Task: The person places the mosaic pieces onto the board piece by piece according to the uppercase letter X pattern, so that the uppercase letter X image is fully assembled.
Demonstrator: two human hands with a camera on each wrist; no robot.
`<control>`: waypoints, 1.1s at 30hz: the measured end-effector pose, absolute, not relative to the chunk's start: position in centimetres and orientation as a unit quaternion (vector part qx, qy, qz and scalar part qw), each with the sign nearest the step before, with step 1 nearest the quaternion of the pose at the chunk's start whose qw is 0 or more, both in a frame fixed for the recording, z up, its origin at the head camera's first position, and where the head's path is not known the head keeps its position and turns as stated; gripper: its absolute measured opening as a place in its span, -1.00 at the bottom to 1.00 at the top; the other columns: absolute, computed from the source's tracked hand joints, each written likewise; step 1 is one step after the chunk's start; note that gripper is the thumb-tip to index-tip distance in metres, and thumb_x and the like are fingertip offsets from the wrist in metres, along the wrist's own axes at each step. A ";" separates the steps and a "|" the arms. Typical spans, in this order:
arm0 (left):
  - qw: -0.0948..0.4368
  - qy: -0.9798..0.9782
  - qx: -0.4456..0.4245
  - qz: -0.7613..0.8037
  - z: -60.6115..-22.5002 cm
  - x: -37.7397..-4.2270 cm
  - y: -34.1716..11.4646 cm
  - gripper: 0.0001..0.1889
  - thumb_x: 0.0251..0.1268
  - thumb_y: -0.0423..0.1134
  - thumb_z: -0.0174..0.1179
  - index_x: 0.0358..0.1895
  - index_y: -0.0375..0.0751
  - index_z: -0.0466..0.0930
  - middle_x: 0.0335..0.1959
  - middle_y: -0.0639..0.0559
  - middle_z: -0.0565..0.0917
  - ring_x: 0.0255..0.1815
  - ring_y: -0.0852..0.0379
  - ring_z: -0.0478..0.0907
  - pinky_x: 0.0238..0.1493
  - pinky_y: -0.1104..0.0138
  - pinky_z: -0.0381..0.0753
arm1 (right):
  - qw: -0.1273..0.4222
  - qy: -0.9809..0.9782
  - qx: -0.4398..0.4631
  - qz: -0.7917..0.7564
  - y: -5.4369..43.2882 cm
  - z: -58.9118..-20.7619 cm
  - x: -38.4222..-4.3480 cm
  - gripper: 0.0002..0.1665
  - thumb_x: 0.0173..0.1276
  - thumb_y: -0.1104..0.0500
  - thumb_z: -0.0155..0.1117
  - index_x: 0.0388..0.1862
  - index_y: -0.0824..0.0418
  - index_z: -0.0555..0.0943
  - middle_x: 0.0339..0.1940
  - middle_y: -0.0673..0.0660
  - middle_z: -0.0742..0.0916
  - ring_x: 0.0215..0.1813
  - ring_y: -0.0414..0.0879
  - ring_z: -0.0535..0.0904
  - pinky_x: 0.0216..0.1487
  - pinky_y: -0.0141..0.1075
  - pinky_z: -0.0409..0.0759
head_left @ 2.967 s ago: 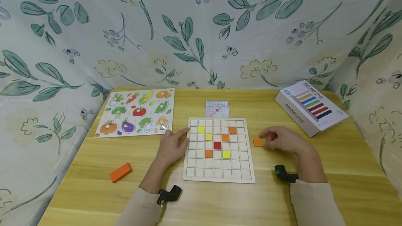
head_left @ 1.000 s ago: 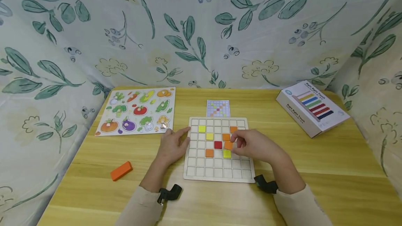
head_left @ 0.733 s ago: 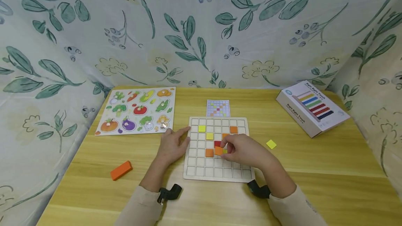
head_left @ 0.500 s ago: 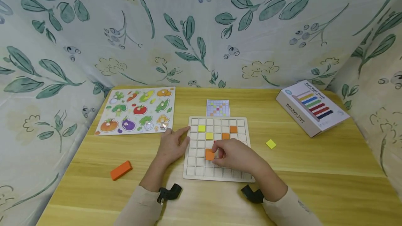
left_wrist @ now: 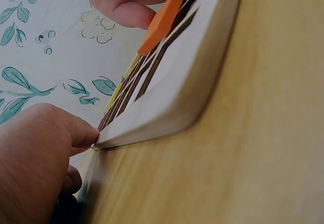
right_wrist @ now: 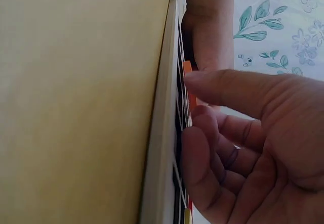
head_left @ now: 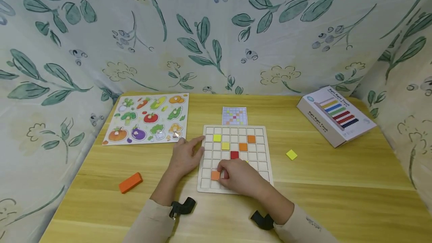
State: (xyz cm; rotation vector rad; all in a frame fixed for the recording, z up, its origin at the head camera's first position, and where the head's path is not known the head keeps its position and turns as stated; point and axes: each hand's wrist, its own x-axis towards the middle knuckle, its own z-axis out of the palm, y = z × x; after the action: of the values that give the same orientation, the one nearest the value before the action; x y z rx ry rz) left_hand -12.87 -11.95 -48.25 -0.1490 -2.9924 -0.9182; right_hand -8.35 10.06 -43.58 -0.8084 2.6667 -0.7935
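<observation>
A pale wooden grid board [head_left: 205, 185] lies in the middle of the table in the head view. Pinched between the thumb and fingers of my right hand [head_left: 241, 177] is an orange square tile [head_left: 215, 175], over the lower left cells. In the left wrist view that tile [left_wrist: 161, 24] leans at a slant close over the grid. My left hand [head_left: 183, 156] touches the board's left edge with its fingertips. On the grid sit two yellow tiles, one at top left [head_left: 217, 138], a red tile [head_left: 234, 155] and orange tiles [head_left: 251, 138]. My right hand hides other cells.
A small pattern card [head_left: 234, 116] lies behind the board. To its left is a vegetable puzzle board [head_left: 165, 123]; a white box [head_left: 337, 117] stands at back right. A yellow tile [head_left: 291, 155] lies right of the board, an orange block [head_left: 131, 183] at left.
My right hand has carried the orange tile from the table right of the board leftward and toward me, to the lower left cells. The loose yellow tile came into view. My left hand stayed put.
</observation>
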 end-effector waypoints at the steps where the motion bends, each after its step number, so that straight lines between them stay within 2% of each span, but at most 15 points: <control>1: 0.003 -0.955 -0.048 -0.293 -48.2 -12.9 -11.9 -0.55 0.43 0.00 0.18 0.35 0.17 0.60 -0.68 0.09 0.34 -0.35 0.06 0.21 -0.31 0.27 0.17 | 0.120 0.915 -0.275 -0.271 10.1 -43.7 -8.3 -0.83 0.23 0.18 0.47 -0.21 0.14 0.68 -0.59 -0.18 0.54 -0.52 -0.34 0.40 -0.42 -0.42 0.42; 10: 0.004 -0.955 -0.049 -0.293 -48.3 -12.9 -12.0 -0.55 0.42 0.00 0.19 0.35 0.18 0.59 -0.68 0.10 0.35 -0.34 0.06 0.22 -0.30 0.27 0.18 | 0.110 0.922 -0.262 -0.263 10.0 -44.3 -8.4 -0.83 0.29 0.17 0.43 -0.15 0.11 0.70 -0.59 -0.18 0.52 -0.52 -0.31 0.39 -0.41 -0.42 0.41; 22: 0.001 -0.954 -0.045 -0.297 -48.5 -12.8 -11.9 -0.55 0.42 0.01 0.19 0.35 0.19 0.60 -0.64 0.11 0.38 -0.35 0.07 0.22 -0.31 0.27 0.19 | 0.129 0.922 -0.249 -0.266 10.3 -43.9 -8.6 -0.78 0.30 0.12 0.45 -0.09 0.11 0.71 -0.56 -0.18 0.54 -0.48 -0.30 0.42 -0.35 -0.40 0.43; 30: 0.008 -0.954 -0.052 -0.297 -48.4 -12.8 -11.9 -0.55 0.42 -0.01 0.20 0.35 0.16 0.60 -0.64 0.10 0.39 -0.37 0.08 0.20 -0.30 0.27 0.16 | 0.137 0.926 -0.202 -0.289 13.1 -42.8 -10.6 -0.79 0.28 0.13 0.49 -0.12 0.09 0.71 -0.52 -0.13 0.58 -0.42 -0.22 0.45 -0.32 -0.35 0.43; 33: 0.007 -0.954 -0.053 -0.296 -48.4 -12.8 -11.9 -0.55 0.42 0.00 0.20 0.35 0.15 0.60 -0.65 0.11 0.39 -0.37 0.08 0.20 -0.29 0.26 0.16 | 0.159 0.922 -0.167 -0.310 14.8 -42.7 -11.7 -0.78 0.29 0.11 0.50 -0.09 0.03 0.73 -0.47 -0.08 0.60 -0.36 -0.17 0.48 -0.31 -0.33 0.44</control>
State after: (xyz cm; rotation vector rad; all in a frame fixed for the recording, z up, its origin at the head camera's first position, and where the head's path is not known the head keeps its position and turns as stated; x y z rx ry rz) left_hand -12.77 -11.91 -48.40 -0.1652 -2.9832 -0.9249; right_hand -11.66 14.82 -42.74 -0.4783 2.6365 -0.8861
